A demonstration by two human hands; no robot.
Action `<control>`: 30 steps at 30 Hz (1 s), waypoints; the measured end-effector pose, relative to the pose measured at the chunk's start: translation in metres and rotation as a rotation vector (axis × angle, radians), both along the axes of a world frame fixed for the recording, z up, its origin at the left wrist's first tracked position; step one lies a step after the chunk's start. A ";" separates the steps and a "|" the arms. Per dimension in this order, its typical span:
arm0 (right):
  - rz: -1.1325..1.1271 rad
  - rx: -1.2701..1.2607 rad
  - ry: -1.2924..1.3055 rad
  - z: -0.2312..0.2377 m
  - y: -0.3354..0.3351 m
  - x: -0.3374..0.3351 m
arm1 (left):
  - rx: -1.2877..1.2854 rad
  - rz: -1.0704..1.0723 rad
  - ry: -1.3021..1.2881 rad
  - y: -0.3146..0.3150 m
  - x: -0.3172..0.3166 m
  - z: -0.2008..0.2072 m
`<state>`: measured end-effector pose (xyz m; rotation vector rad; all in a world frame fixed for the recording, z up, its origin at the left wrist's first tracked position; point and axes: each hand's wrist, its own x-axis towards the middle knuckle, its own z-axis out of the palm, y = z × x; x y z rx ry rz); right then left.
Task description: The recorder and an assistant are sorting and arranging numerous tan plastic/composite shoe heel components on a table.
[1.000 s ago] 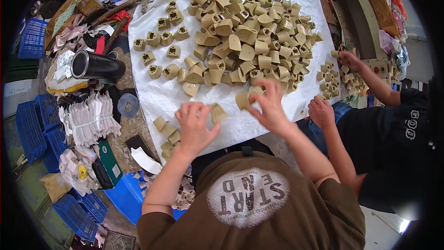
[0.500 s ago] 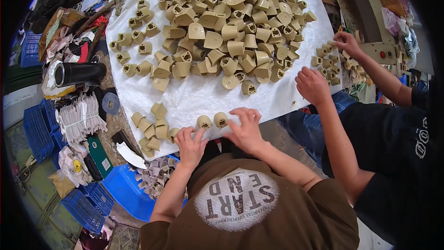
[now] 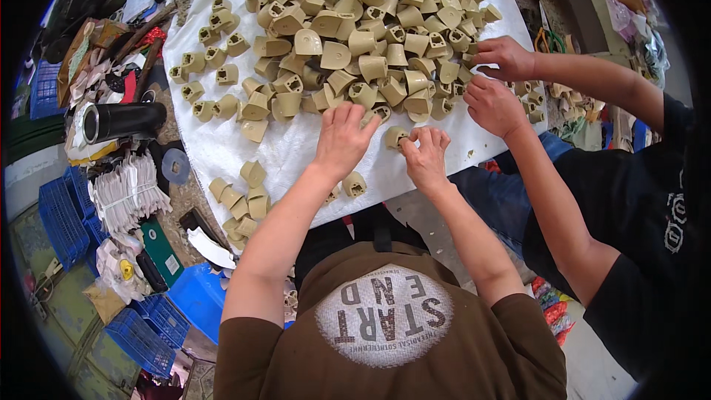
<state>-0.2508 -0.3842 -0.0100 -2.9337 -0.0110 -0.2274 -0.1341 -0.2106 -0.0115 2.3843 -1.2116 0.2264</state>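
A big pile of beige plastic cup-shaped parts [image 3: 337, 55] with hollow, ribbed undersides covers the white sheet [image 3: 296, 159]. My left hand [image 3: 343, 141] reaches to the pile's near edge, its fingers closed round a beige part [image 3: 368, 120] that they mostly cover. To its right, my right hand [image 3: 426, 157] pinches another beige part [image 3: 395, 137] between thumb and fingers, at the near side of the pile. Closer to me, a single beige part [image 3: 355, 184] stands by the sheet's near edge, and one more is half hidden behind my left forearm.
A co-worker's hands [image 3: 498, 104] work at the pile's right side. A small group of beige parts [image 3: 241, 204] lies front left. Left of the sheet are a black cylinder [image 3: 124, 122], a tied paper bundle [image 3: 129, 192], blue crates [image 3: 63, 215] and a blue basin [image 3: 196, 296].
Both my hands have moved forward from the two parts at the near edge to parts by the pile. The co-worker's far hand has moved left to the pile.
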 end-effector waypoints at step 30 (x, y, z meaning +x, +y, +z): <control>-0.109 0.209 -0.019 0.008 0.029 0.023 | 0.116 -0.075 0.054 0.076 -0.015 0.008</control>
